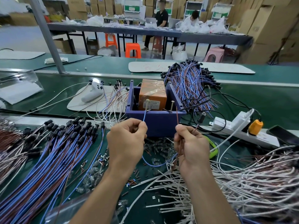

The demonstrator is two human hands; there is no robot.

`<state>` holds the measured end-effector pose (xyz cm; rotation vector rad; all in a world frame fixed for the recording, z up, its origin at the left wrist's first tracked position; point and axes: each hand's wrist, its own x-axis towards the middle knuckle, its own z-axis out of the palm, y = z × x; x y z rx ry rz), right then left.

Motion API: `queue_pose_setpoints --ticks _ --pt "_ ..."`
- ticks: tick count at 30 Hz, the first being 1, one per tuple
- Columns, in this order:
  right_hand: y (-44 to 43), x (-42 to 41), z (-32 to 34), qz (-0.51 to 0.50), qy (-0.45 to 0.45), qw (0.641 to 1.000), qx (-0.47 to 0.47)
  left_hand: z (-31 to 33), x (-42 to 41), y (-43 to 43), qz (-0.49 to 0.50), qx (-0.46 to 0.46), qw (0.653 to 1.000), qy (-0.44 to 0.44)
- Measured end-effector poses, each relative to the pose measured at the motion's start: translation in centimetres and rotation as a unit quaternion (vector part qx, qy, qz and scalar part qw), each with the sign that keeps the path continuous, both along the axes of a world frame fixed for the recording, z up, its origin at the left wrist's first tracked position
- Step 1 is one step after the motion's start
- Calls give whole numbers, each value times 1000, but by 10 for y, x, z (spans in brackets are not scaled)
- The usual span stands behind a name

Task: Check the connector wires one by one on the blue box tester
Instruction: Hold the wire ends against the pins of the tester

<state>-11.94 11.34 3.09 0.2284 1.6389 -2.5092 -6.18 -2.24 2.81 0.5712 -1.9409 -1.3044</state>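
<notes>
One blue box tester (156,125) stands on the green bench (258,101), just beyond both hands, with one orange block (152,94) inside it. Two screws stand upright at its near rim: a left screw (147,105) and a right screw (172,106).

The left hand (127,141), fingers curled, pinches one blue wire (144,116) between thumb and forefinger; the wire's free end rises to the foot of the left screw. The right hand (191,143), likewise curled, pinches one brown wire (177,117), whose tip stands just right of the right screw; contact cannot be told. Below the hands the blue wire loops across from one hand to the other.

Three wire masses surround the tester: a connector bundle (56,151) at left, a heap (189,83) behind, white wires (242,172) at right. One power strip (239,128) lies to the right.
</notes>
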Motion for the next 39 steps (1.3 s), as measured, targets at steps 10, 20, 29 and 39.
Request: queue_pose_setpoints --ticks 10,20,29,39 --pt "0 1 0 -4 9 1000 -2 0 0 -3 -5 -3 1000 14" --pt "-1 1 -2 -4 20 1000 -5 0 0 -4 -8 -8 1000 22" --pt "0 8 3 64 74 995 -29 2 10 6 -32 14 999 24" --pt "-7 27 20 274 58 954 106 28 20 -2 -202 314 928 -5"
